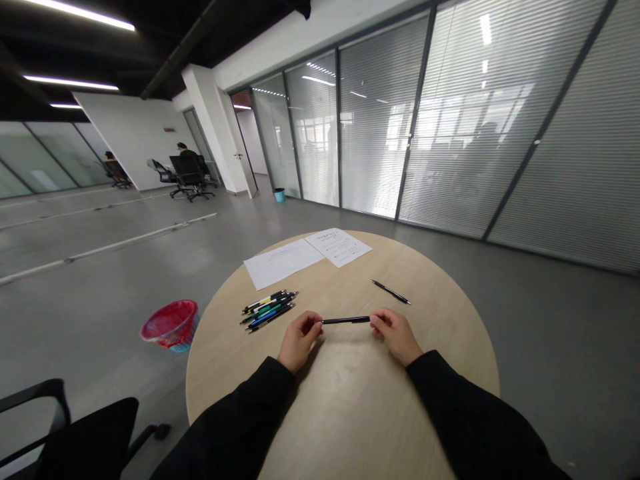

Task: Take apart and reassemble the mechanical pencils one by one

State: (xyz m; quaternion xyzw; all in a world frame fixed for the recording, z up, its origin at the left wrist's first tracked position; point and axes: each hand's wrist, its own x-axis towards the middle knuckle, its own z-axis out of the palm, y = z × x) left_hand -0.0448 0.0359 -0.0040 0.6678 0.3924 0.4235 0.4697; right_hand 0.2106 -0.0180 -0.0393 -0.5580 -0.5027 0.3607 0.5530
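Observation:
A slim black pen [346,321] lies level above the round wooden table [430,333], its ends pinched between the fingers of my left hand [300,340] and my right hand [397,336]. Just beyond my left hand rests a bunched group of several pens [267,311] in black, green and blue. Farther right lies a single black pen [391,291], apart from my right hand. Two printed paper sheets [283,263] [339,247] lie side by side at the table's far edge.
A red plastic basket [170,325] stands on the grey floor left of the table, and a black office chair [75,433] sits at lower left. Glass partitions with blinds [500,120] run along the right. Two seated people [185,157] [115,170] are far off.

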